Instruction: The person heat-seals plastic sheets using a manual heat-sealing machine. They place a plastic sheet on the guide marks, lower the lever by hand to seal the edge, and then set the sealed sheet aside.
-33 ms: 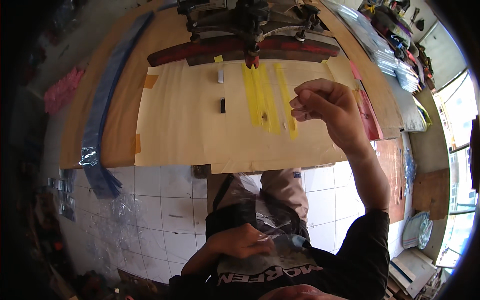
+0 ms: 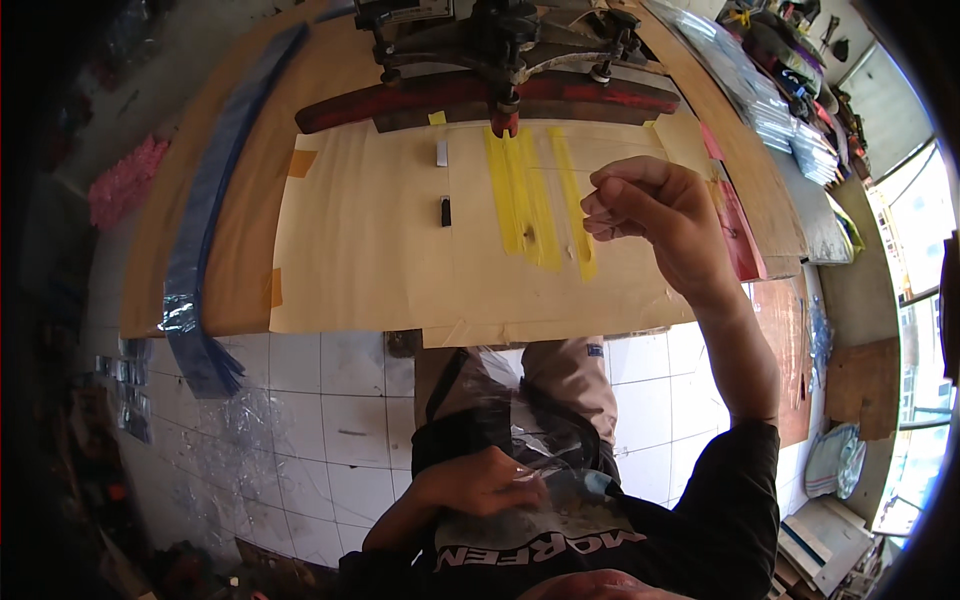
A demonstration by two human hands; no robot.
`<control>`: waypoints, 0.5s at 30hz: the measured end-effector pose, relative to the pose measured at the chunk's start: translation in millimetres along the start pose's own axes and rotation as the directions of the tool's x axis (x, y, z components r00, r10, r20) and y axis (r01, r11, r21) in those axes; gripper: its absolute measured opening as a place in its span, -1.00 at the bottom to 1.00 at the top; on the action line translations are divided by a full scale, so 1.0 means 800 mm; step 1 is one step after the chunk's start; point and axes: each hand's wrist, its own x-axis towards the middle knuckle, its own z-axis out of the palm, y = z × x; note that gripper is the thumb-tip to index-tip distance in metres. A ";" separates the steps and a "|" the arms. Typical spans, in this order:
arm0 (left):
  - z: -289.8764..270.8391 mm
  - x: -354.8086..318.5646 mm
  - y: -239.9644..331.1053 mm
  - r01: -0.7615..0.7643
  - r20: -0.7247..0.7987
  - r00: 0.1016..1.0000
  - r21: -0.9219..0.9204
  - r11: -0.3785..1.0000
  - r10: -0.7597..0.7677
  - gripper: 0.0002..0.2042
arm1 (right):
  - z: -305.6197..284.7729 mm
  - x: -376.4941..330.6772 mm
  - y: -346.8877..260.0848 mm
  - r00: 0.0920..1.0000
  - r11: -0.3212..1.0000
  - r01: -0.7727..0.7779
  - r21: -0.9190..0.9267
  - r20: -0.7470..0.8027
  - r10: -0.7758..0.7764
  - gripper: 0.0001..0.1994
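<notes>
Above the right part of the board, my right hand (image 2: 650, 208) is raised with thumb and fingers pinched together. Whatever lies between its fingertips, if anything, is too small or too clear to make out. My left hand (image 2: 492, 482) rests low in front of my body, fingers curled on crumpled clear plastic film (image 2: 522, 432) that spreads over my lap. Under the right hand, a tan paper-covered board (image 2: 360, 230) carries yellow tape strips (image 2: 515, 195). A small white piece (image 2: 441, 153) and a small black piece (image 2: 446, 211) sit left of the strips.
A dark sealing bar (image 2: 420, 100) on a metal frame crosses the far side of the board. A stack of blue plastic film (image 2: 215, 200) hangs over the table's left edge. Clear plastic sheets (image 2: 740, 75) lie at the far right, and a pink bundle (image 2: 128, 180) at the left.
</notes>
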 end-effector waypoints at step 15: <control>-0.014 0.005 -0.025 0.122 -0.086 0.989 0.015 0.992 -0.120 -0.82 | -0.021 -0.004 -0.001 0.997 0.997 0.076 -0.017 0.004 -0.076 -0.72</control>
